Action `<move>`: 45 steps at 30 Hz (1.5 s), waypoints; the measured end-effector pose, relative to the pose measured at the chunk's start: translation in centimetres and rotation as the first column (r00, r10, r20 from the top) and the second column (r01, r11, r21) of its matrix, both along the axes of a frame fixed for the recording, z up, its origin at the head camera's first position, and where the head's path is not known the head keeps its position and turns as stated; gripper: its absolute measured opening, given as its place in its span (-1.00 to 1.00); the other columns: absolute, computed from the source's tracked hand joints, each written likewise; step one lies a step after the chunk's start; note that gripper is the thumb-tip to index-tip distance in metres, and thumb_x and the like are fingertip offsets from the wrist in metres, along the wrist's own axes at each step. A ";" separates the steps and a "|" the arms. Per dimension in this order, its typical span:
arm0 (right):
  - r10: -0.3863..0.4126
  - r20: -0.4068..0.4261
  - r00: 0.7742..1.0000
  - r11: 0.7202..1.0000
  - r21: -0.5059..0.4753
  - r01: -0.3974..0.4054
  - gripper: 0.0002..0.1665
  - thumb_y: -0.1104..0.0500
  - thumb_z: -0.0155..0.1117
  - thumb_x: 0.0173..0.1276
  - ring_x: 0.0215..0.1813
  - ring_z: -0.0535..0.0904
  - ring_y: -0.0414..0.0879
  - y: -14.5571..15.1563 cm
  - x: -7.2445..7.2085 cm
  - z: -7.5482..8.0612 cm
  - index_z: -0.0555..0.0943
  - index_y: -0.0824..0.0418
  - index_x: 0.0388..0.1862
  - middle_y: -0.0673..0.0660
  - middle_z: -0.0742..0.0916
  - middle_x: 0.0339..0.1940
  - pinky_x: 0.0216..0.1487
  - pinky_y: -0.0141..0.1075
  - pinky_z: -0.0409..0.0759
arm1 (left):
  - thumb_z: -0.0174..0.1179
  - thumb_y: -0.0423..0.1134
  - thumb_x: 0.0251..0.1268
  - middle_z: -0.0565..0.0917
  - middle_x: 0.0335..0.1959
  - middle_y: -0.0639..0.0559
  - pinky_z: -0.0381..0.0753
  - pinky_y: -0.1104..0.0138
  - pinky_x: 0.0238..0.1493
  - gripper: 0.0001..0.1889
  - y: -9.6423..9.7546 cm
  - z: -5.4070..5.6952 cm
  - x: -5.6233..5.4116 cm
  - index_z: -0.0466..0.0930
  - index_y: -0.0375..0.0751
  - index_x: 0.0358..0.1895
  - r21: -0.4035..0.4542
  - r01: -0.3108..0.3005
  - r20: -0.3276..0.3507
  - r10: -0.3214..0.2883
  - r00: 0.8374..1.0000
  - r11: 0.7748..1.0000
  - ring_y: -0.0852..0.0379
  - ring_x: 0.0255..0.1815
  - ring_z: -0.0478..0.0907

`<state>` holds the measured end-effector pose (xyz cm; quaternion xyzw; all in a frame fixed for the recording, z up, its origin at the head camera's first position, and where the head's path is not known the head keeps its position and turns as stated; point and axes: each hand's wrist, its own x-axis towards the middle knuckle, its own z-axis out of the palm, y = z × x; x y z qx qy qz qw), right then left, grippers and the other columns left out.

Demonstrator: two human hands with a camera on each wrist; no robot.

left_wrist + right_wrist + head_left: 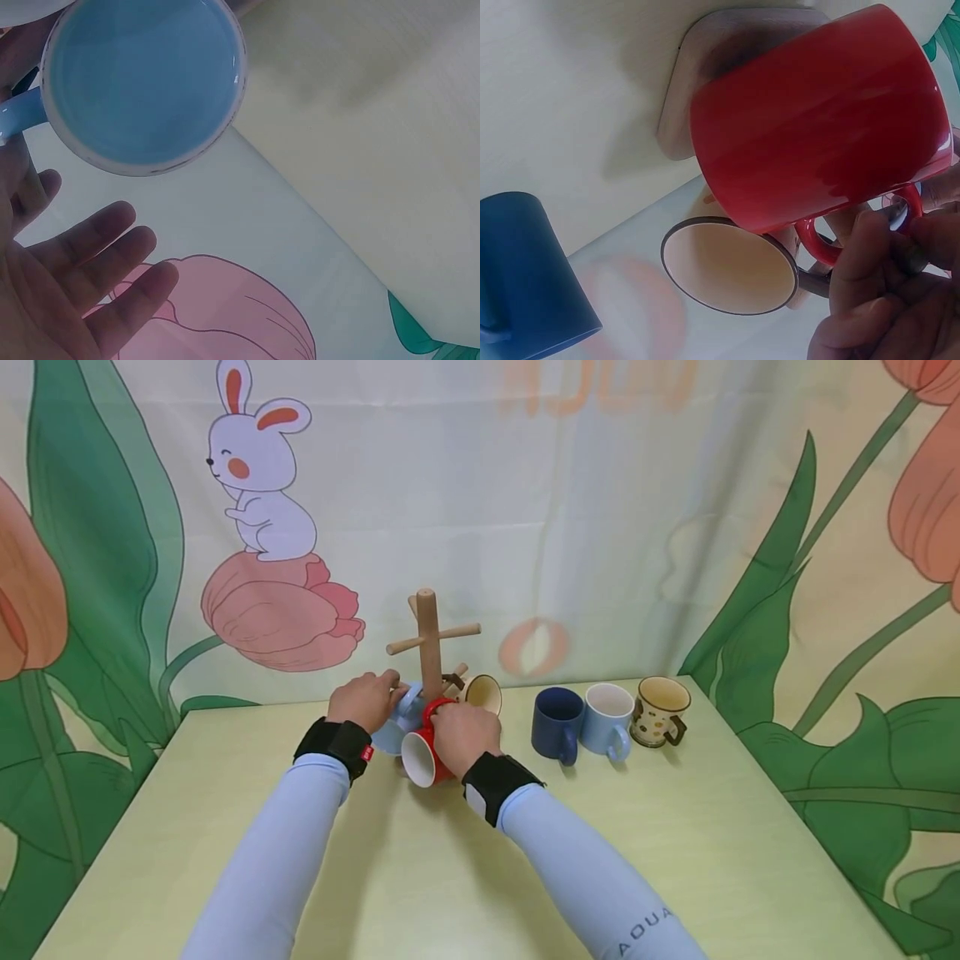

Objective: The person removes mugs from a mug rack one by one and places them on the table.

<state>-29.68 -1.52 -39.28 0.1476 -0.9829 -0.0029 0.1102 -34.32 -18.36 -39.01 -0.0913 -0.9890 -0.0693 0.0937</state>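
A wooden mug tree (429, 647) stands at the back of the table, its lower part hidden behind mugs and hands. At its left, a light blue mug (146, 82) hangs tilted, mouth outward; my left hand (365, 700) pinches its handle between thumb and index finger, the other fingers spread loosely. In front of the post is a red mug (817, 124), tipped sideways with its white inside facing left and front. My right hand (467, 735) grips the red mug's handle, which is uppermost. A cream mug with a dark handle (731, 266) hangs at the tree's right.
Right of the tree, a dark blue mug (557, 727), another light blue mug (606, 718) and a cream dotted mug (658, 714) stand upright in a row. Behind the table (420, 893) hangs a printed curtain (600, 527). Upper pegs (459, 632) stick out from the post.
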 end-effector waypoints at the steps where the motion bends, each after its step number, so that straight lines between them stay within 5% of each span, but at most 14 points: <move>1: -0.002 -0.002 1.000 1.000 -0.008 0.002 -0.68 -0.14 0.15 0.48 -0.38 0.67 -0.09 -0.1 0.0 0.1 0.77 -0.04 -0.11 -0.01 0.76 -0.37 -0.50 -0.18 0.63 | 0.12 -0.02 0.49 0.69 -0.28 -0.24 0.69 -0.02 -0.22 -0.59 0.0 0.0 0.0 0.56 -0.25 0.16 -0.002 -0.004 -0.006 0.004 1.000 1.000 -0.18 -0.25 0.68; 21: -0.026 0.076 0.997 0.998 -0.048 0.029 -0.81 0.06 0.22 0.44 -0.31 0.69 -0.01 0.8 -0.8 0.5 0.75 -0.08 -0.10 0.00 0.77 -0.28 -0.39 -0.09 0.66 | 0.08 -0.03 0.51 0.63 -0.47 -0.17 0.69 0.01 -0.36 -0.67 0.0 0.1 1.4 0.54 -0.27 -0.06 0.014 -0.017 -0.030 0.017 0.999 1.000 -0.15 -0.39 0.67; 30: -0.012 0.129 0.992 1.000 -0.007 0.013 -0.81 0.04 0.21 0.45 -0.34 0.68 0.02 1.5 -1.1 0.9 0.72 -0.07 -0.06 0.06 0.75 -0.32 -0.40 -0.06 0.67 | 0.09 -0.01 0.50 0.58 -0.52 -0.11 0.68 0.08 -0.37 -0.65 0.0 -0.1 2.2 0.54 -0.27 0.01 0.031 -0.036 -0.019 0.037 0.999 0.999 -0.09 -0.44 0.61; 39: -0.048 0.193 0.980 0.982 -0.173 0.082 -0.64 -0.13 0.07 0.53 -0.42 0.61 -0.02 1.9 -1.7 0.8 0.70 0.03 -0.28 0.03 0.65 -0.55 -0.44 -0.18 0.60 | 0.11 0.01 0.48 0.58 -0.53 -0.10 0.65 0.11 -0.43 -0.64 -0.3 -0.4 3.0 0.56 -0.26 -0.02 0.051 -0.033 -0.049 0.036 0.998 0.998 -0.09 -0.46 0.60; 45: -0.055 0.184 0.981 0.964 -0.246 0.100 -0.59 -0.14 0.04 0.55 -0.33 0.66 0.01 2.2 -1.8 0.6 0.66 0.06 -0.32 0.03 0.68 -0.48 -0.40 -0.15 0.56 | 0.09 0.03 0.49 0.57 -0.49 -0.11 0.62 0.13 -0.46 -0.64 -0.3 -0.8 3.4 0.55 -0.24 -0.03 0.059 -0.050 -0.039 0.053 0.998 0.997 -0.08 -0.45 0.58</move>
